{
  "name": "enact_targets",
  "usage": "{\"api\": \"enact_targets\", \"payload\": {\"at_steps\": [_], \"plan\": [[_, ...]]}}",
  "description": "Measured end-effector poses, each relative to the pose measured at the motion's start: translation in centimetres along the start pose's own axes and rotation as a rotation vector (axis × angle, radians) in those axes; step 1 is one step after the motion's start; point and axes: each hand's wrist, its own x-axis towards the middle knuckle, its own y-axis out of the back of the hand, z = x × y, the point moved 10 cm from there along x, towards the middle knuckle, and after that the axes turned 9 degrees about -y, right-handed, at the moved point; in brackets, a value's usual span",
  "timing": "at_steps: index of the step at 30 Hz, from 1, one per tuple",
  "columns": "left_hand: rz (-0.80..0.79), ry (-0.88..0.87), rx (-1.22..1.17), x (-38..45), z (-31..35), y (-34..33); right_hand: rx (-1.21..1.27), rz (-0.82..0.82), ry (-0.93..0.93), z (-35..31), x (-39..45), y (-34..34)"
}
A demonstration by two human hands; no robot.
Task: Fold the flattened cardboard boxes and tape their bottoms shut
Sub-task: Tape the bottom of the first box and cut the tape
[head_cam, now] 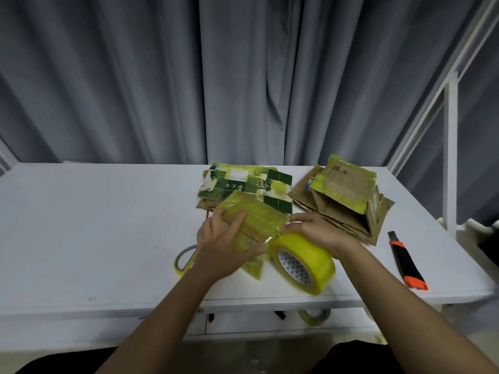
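A small cardboard box [259,222] wrapped in yellow tape is held above the white table [94,225]. My left hand [224,244] grips its left side, thumb under and fingers over the top. My right hand [318,230] holds a large roll of yellow tape [305,263] against the box's right edge, with a strip running from the roll onto the box. Behind lie a flattened green printed box [237,184] and a folded brown box [345,195] with a taped face, resting on flat cardboard.
An orange and black utility knife [406,263] lies near the table's right edge. A nearly spent tape ring [185,259] sits left of my left wrist. Another tape ring [314,317] hangs below the table front. Grey curtains hang behind; a white frame [450,147] stands at right.
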Motion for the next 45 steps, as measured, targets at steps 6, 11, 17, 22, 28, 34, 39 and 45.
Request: {"api": "enact_targets", "payload": {"at_steps": [6,11,17,22,28,34,39,45], "plan": [[-0.03,-0.103,-0.115,-1.1,-0.2,2.0,0.27,-0.022,-0.111,3.0,-2.0,-3.7],[0.128,0.113,-0.301,-4.4,-2.5,4.1,0.46,-0.085,-0.123,2.3,-4.7,-9.7],[-0.074,0.389,-0.715,-8.4,-3.5,2.2,0.778,-0.095,-0.082,1.0,-5.9,-14.2],[-0.056,0.484,-1.049,-9.6,-3.7,1.3,0.533,-0.095,0.015,0.0,-7.0,-13.6],[0.049,0.468,-0.947,-9.4,-4.8,3.2,-0.846,0.397,0.697,-6.2,-7.2,-10.3],[0.056,0.409,-1.027,-8.2,-3.8,3.7,-1.261,0.261,0.702,-7.3,-3.9,-10.6],[-0.029,0.26,-1.03,-5.0,-0.4,3.8,-1.059,0.459,0.564,-4.4,-3.7,-5.6],[-0.169,0.136,-0.972,-3.8,2.0,3.0,-1.075,0.522,0.459,-2.5,-2.3,-3.7]]}}
